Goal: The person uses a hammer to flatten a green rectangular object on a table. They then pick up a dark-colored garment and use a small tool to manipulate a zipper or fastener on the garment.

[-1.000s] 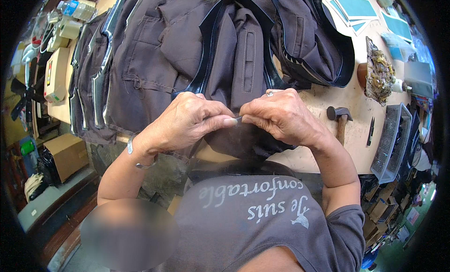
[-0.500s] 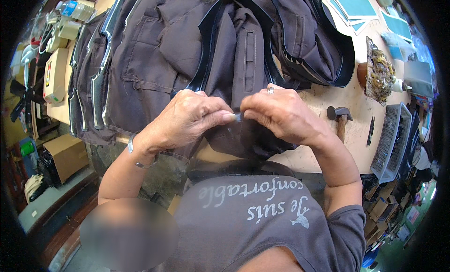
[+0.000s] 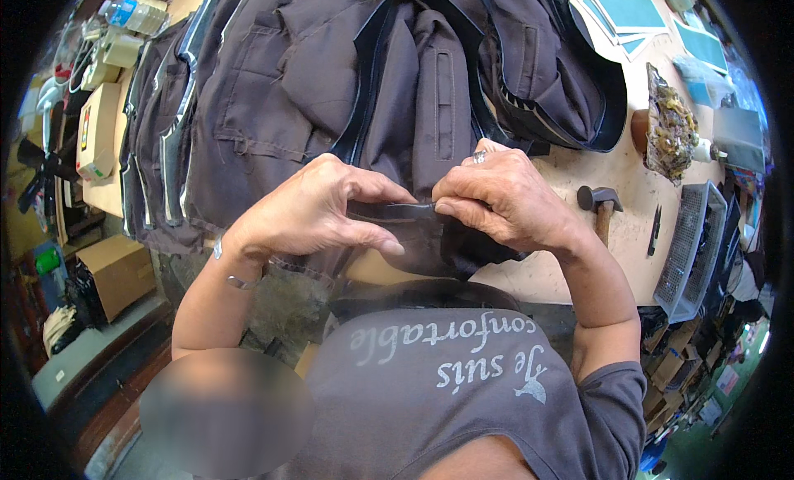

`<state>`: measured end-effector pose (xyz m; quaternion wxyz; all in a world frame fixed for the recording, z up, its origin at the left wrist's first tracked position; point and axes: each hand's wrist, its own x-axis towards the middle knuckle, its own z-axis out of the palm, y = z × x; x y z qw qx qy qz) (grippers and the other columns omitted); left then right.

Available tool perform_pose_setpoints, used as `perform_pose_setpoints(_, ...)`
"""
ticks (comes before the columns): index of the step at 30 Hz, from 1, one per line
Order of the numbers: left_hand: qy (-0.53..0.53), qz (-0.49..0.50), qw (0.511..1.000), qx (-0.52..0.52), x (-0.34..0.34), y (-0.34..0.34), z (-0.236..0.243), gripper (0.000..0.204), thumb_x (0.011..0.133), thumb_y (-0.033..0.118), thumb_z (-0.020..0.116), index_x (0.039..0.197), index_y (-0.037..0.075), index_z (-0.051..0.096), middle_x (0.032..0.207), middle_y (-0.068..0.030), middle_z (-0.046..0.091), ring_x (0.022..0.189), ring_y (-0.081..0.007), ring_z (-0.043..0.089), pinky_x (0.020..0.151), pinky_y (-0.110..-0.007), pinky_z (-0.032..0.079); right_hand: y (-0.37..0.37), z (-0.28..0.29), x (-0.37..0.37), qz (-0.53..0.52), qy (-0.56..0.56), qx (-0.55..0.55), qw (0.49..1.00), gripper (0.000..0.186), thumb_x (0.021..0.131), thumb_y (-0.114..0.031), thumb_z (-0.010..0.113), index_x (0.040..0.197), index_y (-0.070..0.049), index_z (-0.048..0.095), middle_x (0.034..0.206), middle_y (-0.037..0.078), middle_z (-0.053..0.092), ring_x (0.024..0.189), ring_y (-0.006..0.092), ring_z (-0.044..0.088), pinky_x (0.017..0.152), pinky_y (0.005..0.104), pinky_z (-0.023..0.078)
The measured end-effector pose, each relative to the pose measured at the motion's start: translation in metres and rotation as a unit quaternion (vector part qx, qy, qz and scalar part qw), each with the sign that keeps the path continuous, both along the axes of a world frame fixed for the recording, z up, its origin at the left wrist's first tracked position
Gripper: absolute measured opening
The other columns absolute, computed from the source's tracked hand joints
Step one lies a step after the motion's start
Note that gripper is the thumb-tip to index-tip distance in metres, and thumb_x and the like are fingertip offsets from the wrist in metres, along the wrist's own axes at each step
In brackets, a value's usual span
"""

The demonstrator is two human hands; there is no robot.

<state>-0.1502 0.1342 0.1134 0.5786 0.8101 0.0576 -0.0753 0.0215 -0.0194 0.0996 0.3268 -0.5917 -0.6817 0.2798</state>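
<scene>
In the middle of the table lies a dark brown cloth piece (image 3: 444, 91) with a stitched slit and black leather-like edging (image 3: 364, 83). Its near edge, a dark strip (image 3: 393, 210), is pinched between the thumb and fingers of my right hand (image 3: 509, 197). To the left, my left hand (image 3: 318, 203) has its thumb and fingers apart, with the strip running between them; its fingertips are close to the strip, and I cannot tell whether they touch it. The cloth's near part hangs down below my hands, partly hidden by them.
More dark lining pieces (image 3: 256, 75) are spread to the left. On the right lie a hammer (image 3: 602, 211), a black pen-like tool (image 3: 654, 230) and a grey mesh basket (image 3: 693, 248). Teal and white sheets (image 3: 624, 13) are at the far right, a plastic bottle (image 3: 136, 17) far left.
My left thumb and fingers have parted from their pinch and moved slightly left, baring the dark strip. My right hand still pinches it, in nearly the same place.
</scene>
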Motion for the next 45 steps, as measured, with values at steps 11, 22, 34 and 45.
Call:
perform_pose_setpoints(11,0.051,0.014,0.999,0.013,0.005,-0.005,0.004,0.018,0.08,0.013,0.063,0.086,-0.004,0.064,0.064,-0.0064,0.061,0.056,-0.0072,0.053,0.052,-0.023,0.042,-0.002,-0.002,0.003,0.01,0.012,-0.009,1.0,0.014,0.08,-0.021,0.057,0.076,-0.007,0.06,0.06,0.009,0.056,0.056,0.0254,0.051,0.062,0.0329,0.036)
perform_pose_setpoints(22,-0.082,0.021,0.986,0.142,0.008,-0.015,-0.002,0.01,0.078,0.013,0.062,0.077,0.003,0.061,0.059,-0.0117,0.055,0.055,-0.0229,0.057,0.053,-0.031,0.044,-0.002,0.001,-0.002,-0.022,-0.03,0.009,0.999,0.015,0.08,-0.023,0.057,0.079,-0.009,0.061,0.059,0.008,0.055,0.058,0.0247,0.054,0.065,0.0329,0.037)
perform_pose_setpoints(34,-0.044,0.145,0.937,0.313,0.015,0.033,-0.032,0.025,0.082,0.017,0.059,0.102,0.001,0.061,0.102,-0.0093,0.053,0.079,-0.0155,0.057,0.073,-0.027,0.046,-0.018,0.017,-0.036,0.031,-0.007,0.176,0.984,0.013,0.072,-0.017,0.059,0.065,-0.011,0.049,0.05,0.001,0.045,0.049,0.017,0.05,0.062,0.0314,0.036)
perform_pose_setpoints(45,-0.117,0.237,0.886,0.381,0.019,0.073,0.001,0.056,0.066,-0.001,0.052,0.122,0.003,0.049,0.131,-0.0163,0.042,0.126,-0.0269,0.034,0.106,-0.032,0.024,-0.031,0.017,-0.054,0.073,-0.16,0.089,0.98,0.01,0.076,-0.012,0.049,0.077,-0.003,0.053,0.056,0.004,0.053,0.053,0.0179,0.055,0.067,0.0326,0.036)
